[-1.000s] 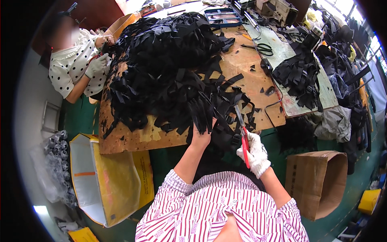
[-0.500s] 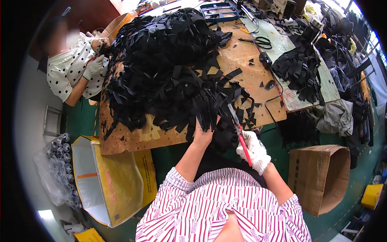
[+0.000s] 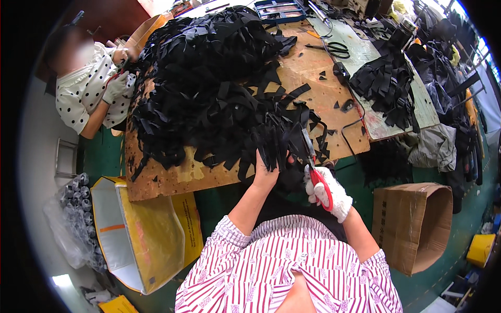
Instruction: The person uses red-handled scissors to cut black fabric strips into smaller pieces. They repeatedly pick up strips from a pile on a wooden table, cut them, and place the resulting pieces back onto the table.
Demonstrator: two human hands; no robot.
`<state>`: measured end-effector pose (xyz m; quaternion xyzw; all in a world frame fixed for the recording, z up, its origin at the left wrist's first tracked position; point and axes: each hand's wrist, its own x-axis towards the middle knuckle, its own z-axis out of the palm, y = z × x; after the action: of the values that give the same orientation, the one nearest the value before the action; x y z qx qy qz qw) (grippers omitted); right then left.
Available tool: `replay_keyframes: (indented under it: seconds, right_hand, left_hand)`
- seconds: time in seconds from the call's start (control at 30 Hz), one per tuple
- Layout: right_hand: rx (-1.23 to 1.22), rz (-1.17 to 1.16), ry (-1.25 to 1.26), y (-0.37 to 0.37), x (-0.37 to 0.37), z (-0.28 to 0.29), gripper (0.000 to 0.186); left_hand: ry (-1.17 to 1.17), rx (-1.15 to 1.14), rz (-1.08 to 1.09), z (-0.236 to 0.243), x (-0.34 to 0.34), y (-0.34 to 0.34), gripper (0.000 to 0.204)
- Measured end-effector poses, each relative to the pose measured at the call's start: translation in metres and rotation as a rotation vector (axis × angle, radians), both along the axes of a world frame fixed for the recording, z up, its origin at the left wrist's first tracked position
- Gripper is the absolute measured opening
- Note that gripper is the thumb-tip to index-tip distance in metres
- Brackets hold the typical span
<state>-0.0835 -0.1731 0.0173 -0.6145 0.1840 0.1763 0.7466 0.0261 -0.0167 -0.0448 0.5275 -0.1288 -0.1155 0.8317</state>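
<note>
A bundle of black fabric strips [image 3: 269,140] is gripped in my left hand [image 3: 265,169], which is bare, at the table's near edge. My right hand [image 3: 334,195] wears a white knitted glove and is closed round the red handles of scissors [image 3: 309,146]. Their metal blades point up and away, just right of the bundle; whether they touch a strip I cannot tell. Beyond my hands a large heap of black strips [image 3: 203,78] covers much of the wooden table [image 3: 172,182]. Part of my left hand's fingers is hidden by the strips.
Another person [image 3: 91,94] in a dotted top works at the heap's left side. Black-handled scissors [image 3: 336,49] and a blue tray [image 3: 281,11] lie farther back. A second black pile [image 3: 386,86] rests on a pale board. Below stand a yellow bag [image 3: 151,235] and a cardboard box [image 3: 409,229].
My right hand has turned the scissors: the red handle loop now faces up more and the blades point more upright. My left hand keeps its hold on the strips, shifted slightly.
</note>
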Motion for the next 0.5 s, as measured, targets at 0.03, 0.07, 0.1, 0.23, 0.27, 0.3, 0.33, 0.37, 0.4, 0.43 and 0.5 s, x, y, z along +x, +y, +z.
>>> replay_keyframes:
  seconds: [0.03, 0.07, 0.1, 0.23, 0.27, 0.3, 0.33, 0.37, 0.4, 0.43, 0.5]
  right_hand:
    - [-0.006, 0.0, 0.004, -0.001, 0.0, -0.001, 0.041]
    - [-0.026, -0.001, -0.004, -0.001, 0.0, 0.001, 0.042]
    - [-0.046, -0.002, -0.013, 0.0, 0.001, 0.004, 0.042]
    - [-0.135, 0.0, -0.078, 0.0, -0.002, -0.001, 0.044]
    - [-0.145, 0.009, -0.098, 0.0, -0.002, -0.002, 0.043]
    - [-0.155, 0.018, -0.118, 0.0, -0.003, -0.004, 0.042]
    - [-0.164, 0.026, -0.137, 0.0, -0.003, -0.005, 0.041]
    - [-0.118, 0.009, -0.113, 0.0, -0.003, -0.007, 0.04]
    - [-0.071, -0.007, -0.089, 0.0, -0.002, -0.009, 0.039]
    - [-0.024, -0.024, -0.065, -0.001, -0.002, -0.01, 0.038]
    - [-0.04, -0.025, -0.025, 0.0, -0.003, -0.011, 0.037]
  left_hand:
    - [0.017, 0.036, -0.05, 0.005, 0.001, 0.0, 0.029]
    - [0.048, 0.0, -0.062, 0.004, 0.0, 0.0, 0.029]
    - [0.078, -0.036, -0.074, 0.001, -0.001, -0.001, 0.03]
    - [-0.06, 0.078, -0.082, 0.005, -0.003, -0.001, 0.031]
    - [-0.054, 0.063, -0.078, 0.004, -0.003, -0.001, 0.031]
    - [-0.047, 0.047, -0.075, 0.003, -0.004, -0.001, 0.032]
    - [-0.039, 0.031, -0.071, 0.002, -0.004, -0.001, 0.032]
    - [-0.011, -0.03, -0.076, -0.001, -0.005, -0.002, 0.032]
    - [0.018, -0.092, -0.081, -0.003, -0.005, -0.003, 0.032]
    - [0.015, -0.117, -0.079, -0.004, -0.007, -0.003, 0.032]
    - [-0.023, -0.129, -0.071, -0.001, -0.011, -0.003, 0.032]
